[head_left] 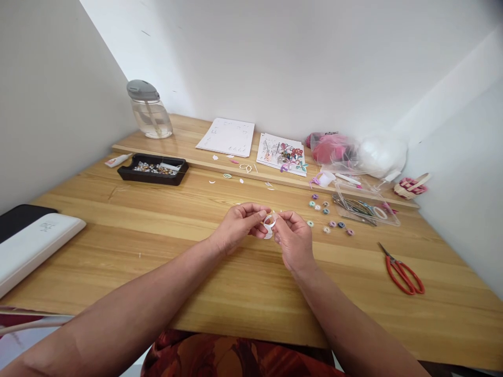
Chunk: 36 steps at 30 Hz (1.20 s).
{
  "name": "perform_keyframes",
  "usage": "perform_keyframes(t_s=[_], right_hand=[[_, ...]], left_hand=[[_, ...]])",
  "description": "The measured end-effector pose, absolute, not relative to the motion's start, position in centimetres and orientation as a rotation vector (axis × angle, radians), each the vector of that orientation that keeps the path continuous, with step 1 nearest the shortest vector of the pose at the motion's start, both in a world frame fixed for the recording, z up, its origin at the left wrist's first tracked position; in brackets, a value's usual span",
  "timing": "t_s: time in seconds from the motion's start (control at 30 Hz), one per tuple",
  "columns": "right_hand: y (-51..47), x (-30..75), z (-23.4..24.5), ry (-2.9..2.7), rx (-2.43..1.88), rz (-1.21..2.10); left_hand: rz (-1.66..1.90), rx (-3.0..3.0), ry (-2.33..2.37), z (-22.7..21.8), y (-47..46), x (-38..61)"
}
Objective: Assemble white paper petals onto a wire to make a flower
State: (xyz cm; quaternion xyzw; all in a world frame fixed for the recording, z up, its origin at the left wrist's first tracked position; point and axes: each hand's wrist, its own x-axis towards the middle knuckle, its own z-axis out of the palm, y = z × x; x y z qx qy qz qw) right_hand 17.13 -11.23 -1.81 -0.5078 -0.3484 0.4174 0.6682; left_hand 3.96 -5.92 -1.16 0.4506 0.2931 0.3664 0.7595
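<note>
Above the middle of the desk, my left hand (240, 224) and my right hand (294, 240) are close together. Between them is a small white ring-shaped piece (269, 234), perhaps a loop or roll of thin strip. Left thumb and fingertips pinch its left side, while the right thumb and forefinger pinch its upper right edge. My fingers hide part of it. Just beyond lie small petal-like pieces, among them a green-edged leaf shape (227, 176) and a cream wire outline (245, 168). Several small thread spools (326, 211) lie to the right of my right hand.
Red-handled scissors (401, 271) lie at the right. A clear tray (393, 219) holds tools. At the left are a black bead tray (153, 179) and a white device (43, 246). Paper sheets (228, 137), a water bottle (151, 112) and plastic bags (381, 154) sit on the raised back ledge.
</note>
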Motion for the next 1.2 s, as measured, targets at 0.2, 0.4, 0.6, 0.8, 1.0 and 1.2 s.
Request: perform_keyframes(t_s=[0.2, 0.4, 0.6, 0.8, 1.0, 1.2], right_hand=[[-11.22, 17.04, -1.91, -0.804, -1.151, 0.935], [-11.18, 17.04, -2.05, -0.804, -1.146, 0.920], [-11.09, 17.09, -1.96, -0.779, -1.129, 0.934], [-11.18, 17.08, -1.91, -0.771, -1.139, 0.943], [-11.22, 16.91, -1.80, -0.754, -1.114, 0.973], [-11.15, 16.86, -1.69, -0.720, -1.124, 0.970]], left_hand=[[0.800, 0.976, 0.644, -0.99, -6.32, 4.24], [0.812, 0.906, 0.677, -1.11, -6.49, 4.56], [0.794, 0.923, 0.674, -0.96, -6.46, 4.41], [0.828, 0.904, 0.644, -1.17, -6.50, 4.52], [0.859, 0.887, 0.674, -1.39, -6.54, 4.86], [0.852, 0.876, 0.696, -1.26, -6.72, 4.94]])
